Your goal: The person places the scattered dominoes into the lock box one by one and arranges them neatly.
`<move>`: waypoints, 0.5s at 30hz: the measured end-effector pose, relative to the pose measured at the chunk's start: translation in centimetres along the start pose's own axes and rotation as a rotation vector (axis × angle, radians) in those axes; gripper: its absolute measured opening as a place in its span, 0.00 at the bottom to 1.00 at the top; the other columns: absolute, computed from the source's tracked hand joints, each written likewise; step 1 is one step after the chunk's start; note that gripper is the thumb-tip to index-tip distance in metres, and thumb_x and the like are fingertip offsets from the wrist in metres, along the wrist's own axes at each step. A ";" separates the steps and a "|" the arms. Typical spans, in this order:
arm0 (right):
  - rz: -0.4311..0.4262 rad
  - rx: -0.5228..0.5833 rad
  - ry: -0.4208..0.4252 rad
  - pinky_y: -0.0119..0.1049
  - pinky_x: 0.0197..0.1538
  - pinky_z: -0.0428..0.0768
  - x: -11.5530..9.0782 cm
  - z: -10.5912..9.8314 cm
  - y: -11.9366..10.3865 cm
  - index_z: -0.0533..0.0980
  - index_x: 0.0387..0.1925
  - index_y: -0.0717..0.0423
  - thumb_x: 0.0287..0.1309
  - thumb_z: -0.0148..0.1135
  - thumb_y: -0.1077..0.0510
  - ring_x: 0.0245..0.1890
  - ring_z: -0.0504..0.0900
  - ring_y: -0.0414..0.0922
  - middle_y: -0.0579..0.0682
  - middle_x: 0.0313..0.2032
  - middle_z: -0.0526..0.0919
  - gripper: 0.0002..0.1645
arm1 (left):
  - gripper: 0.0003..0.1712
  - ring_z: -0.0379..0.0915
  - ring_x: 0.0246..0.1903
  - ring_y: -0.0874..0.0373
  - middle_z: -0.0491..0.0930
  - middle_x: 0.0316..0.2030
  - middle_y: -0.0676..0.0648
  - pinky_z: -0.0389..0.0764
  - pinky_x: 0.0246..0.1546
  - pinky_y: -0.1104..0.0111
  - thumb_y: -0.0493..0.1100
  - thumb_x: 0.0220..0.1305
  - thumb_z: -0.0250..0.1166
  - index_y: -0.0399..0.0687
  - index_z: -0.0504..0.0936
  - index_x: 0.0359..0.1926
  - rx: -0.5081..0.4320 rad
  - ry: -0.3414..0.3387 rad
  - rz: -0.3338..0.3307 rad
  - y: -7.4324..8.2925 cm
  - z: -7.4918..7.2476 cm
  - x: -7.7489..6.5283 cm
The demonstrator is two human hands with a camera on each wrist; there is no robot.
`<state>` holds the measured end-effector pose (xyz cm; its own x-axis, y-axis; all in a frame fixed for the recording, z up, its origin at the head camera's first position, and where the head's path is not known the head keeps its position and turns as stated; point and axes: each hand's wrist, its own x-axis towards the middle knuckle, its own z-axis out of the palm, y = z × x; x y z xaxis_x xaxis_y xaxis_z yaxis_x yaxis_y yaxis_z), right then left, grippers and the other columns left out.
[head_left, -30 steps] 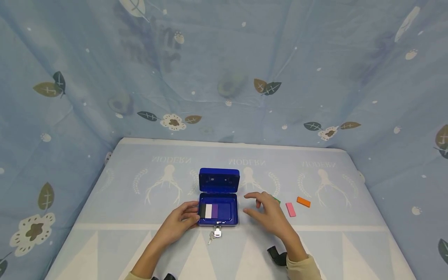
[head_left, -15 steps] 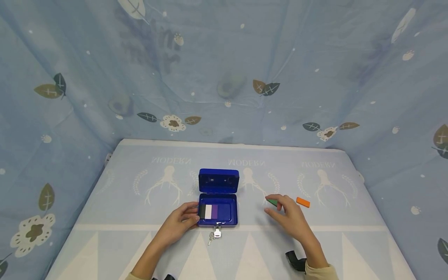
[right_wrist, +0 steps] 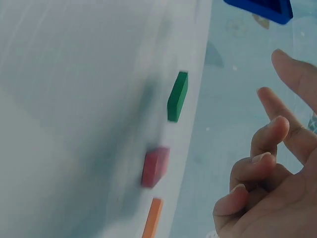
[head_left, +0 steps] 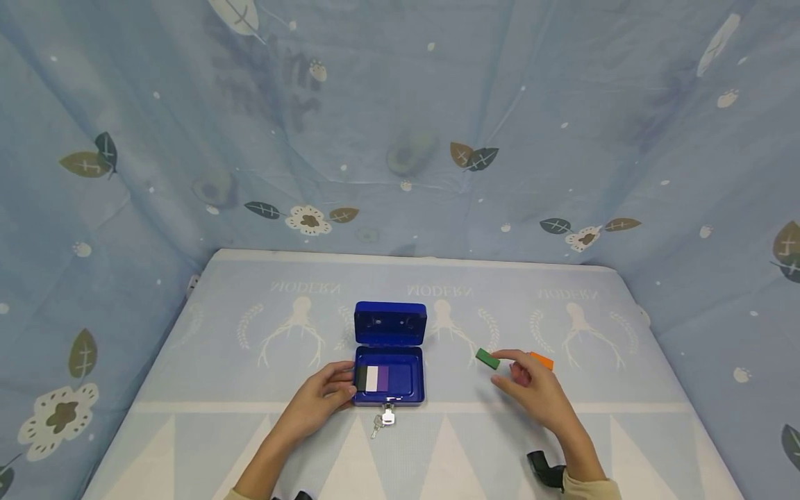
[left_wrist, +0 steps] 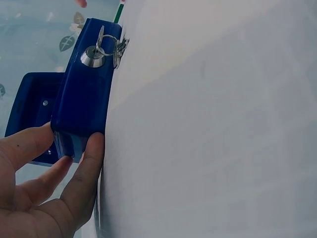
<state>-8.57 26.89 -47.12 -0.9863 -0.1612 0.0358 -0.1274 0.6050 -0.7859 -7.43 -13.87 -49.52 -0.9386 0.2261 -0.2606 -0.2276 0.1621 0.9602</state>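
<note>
On the table stands a blue cash box with its lid raised. Black, white and purple blocks lie side by side in its left half. A silver lock with a key and key ring sits on the front face. My left hand grips the box's left end, thumb and fingers around the corner. My right hand hovers above loose blocks, thumb and index finger apart, other fingers bent, holding nothing. Near its fingertips lies a green block; a pink block is mostly hidden under it in the head view.
An orange block lies beyond my right hand, partly covered by it. Black wrist gear shows by the right sleeve. A patterned cloth covers the table, and blue curtains hang behind and at both sides.
My right hand has moved right, away from the box and past the green block, which now shows fully; the pink block has become covered. My left hand has stayed on the box.
</note>
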 end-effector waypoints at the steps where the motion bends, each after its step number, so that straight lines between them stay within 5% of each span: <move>1: 0.011 0.008 -0.009 0.32 0.25 0.65 0.0 -0.2 0.2 0.80 0.54 0.50 0.56 0.75 0.54 0.26 0.65 0.40 0.48 0.26 0.67 0.24 | 0.29 0.76 0.55 0.43 0.75 0.56 0.35 0.85 0.46 0.66 0.36 0.68 0.66 0.34 0.70 0.66 0.002 0.000 -0.002 0.0 0.0 0.0; 8: -0.007 0.014 -0.078 0.33 0.28 0.69 0.2 -2.0 2.0 0.78 0.57 0.56 0.55 0.76 0.57 0.30 0.68 0.45 0.54 0.31 0.73 0.28 | 0.29 0.76 0.55 0.43 0.75 0.56 0.35 0.85 0.46 0.66 0.36 0.68 0.66 0.34 0.70 0.66 -0.010 -0.002 -0.002 0.1 0.0 0.0; 15: 0.065 -0.003 -0.124 0.33 0.29 0.69 0.3 -3.0 3.4 0.77 0.57 0.55 0.55 0.75 0.58 0.29 0.67 0.42 0.53 0.35 0.72 0.27 | 0.29 0.76 0.55 0.43 0.75 0.56 0.35 0.85 0.46 0.66 0.36 0.68 0.66 0.35 0.70 0.66 -0.007 0.001 -0.013 0.1 0.0 0.0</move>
<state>-9.67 31.27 -47.95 -0.9720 -0.2160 -0.0920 -0.0638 0.6199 -0.7821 -7.45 -13.87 -49.46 -0.9359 0.2228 -0.2729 -0.2415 0.1584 0.9574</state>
